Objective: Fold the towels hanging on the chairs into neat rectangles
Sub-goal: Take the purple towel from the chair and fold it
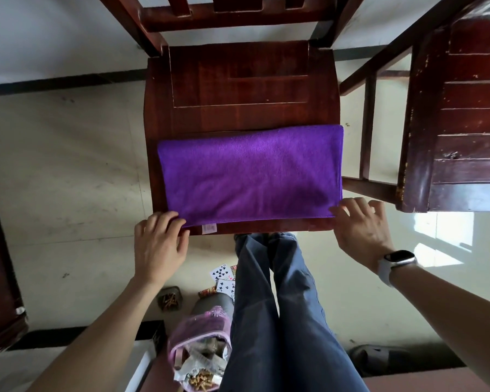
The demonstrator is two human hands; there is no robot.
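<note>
**Mia:** Where is the towel (pixel 249 174)?

**Ben:** It lies flat on the chair (pixel 238 91) seat in the middle of the frame, on the near half. It already looks like a wide rectangle, so I think it is folded over at least once.

**Mia:** Why is it on the seat?

**Ben:** The seat is flat and hard. That makes it a good place to press cloth down and line up the edges.

**Mia:** What does the left hand (pixel 159 244) do?

**Ben:** It is at the lower left corner of the towel. Its fingers curl at the corner, next to the little white tag (pixel 209 228). I think it pinches the edge, but I cannot tell for sure.

**Mia:** And the right hand (pixel 361 224)?

**Ben:** It is at the lower right corner. Its fingers are spread and fairly straight, and the tips touch the edge of the cloth. It holds nothing. There is a watch (pixel 399 258) on that wrist.

**Mia:** Why one hand at each corner?

**Ben:** With both near corners held, the edge stays straight. My guess is the next fold lifts them together.

**Mia:** What is at the upper right?

**Ben:** Another chair (pixel 464 108). I see no towel on it.
</note>
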